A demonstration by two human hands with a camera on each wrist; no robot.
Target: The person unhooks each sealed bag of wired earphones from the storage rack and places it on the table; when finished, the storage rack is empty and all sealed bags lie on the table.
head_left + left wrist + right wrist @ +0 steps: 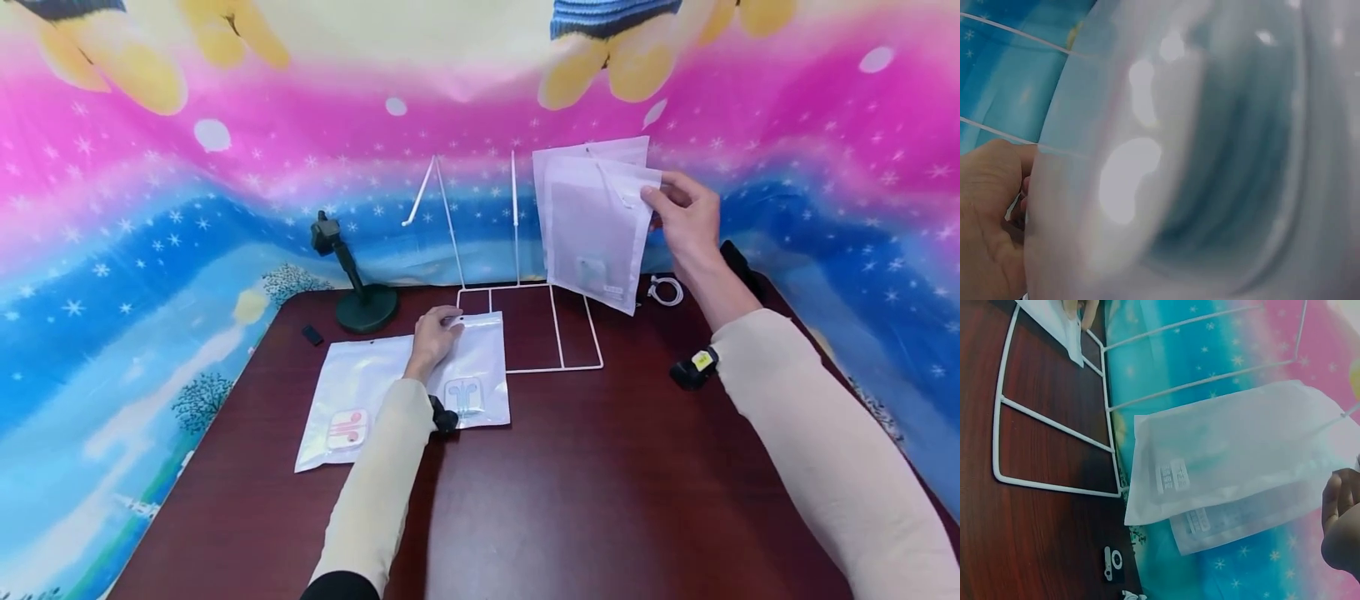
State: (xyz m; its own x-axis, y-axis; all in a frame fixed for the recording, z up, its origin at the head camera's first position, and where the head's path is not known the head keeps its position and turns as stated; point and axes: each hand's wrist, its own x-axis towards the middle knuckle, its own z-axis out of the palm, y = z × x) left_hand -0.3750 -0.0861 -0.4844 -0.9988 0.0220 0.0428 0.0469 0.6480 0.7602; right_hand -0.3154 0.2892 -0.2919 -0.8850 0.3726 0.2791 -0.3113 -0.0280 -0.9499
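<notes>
In the head view, my left hand [435, 337] pinches the top edge of a white zip bag [487, 350] with blue earphones in a clear case. This bag looms close and blurred in the left wrist view. Partly under my left arm lies another zip bag [322, 417] with pink earphones. My right hand [690, 217] pinches the upper right edge of a frosted zip bag [592, 217]. That bag hangs in front of a second similar bag [1241, 522] on a hook of the white wire rack [555, 333]. My right fingertips are partly cut off in the right wrist view.
A black stand [365, 307] with a round base is at the back left, with a small black object [312, 335] beside it. A coiled white cable [666, 292] lies at the back right. The rack's bare left hook [417, 196] juts forward. A patterned cloth hangs behind the table.
</notes>
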